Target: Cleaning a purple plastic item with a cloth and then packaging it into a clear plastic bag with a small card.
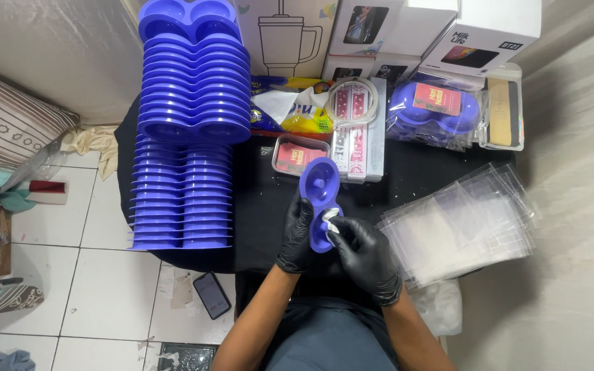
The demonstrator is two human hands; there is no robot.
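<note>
Both my hands wear black gloves. My left hand (298, 233) grips the left side of a blue two-cup plastic tray (320, 185), held over the black table (262, 206). My right hand (364, 253) pinches a small white cloth (331, 218) against the tray's near cup. The near end of the tray is hidden behind my fingers.
Two tall stacks of the same blue trays (190, 103) stand at the left. A pile of clear plastic bags (462, 227) lies at the right. Packed trays (434, 110), white boxes (407, 27) and a snack bag (290, 110) sit at the back. A phone (212, 295) lies on the tiled floor.
</note>
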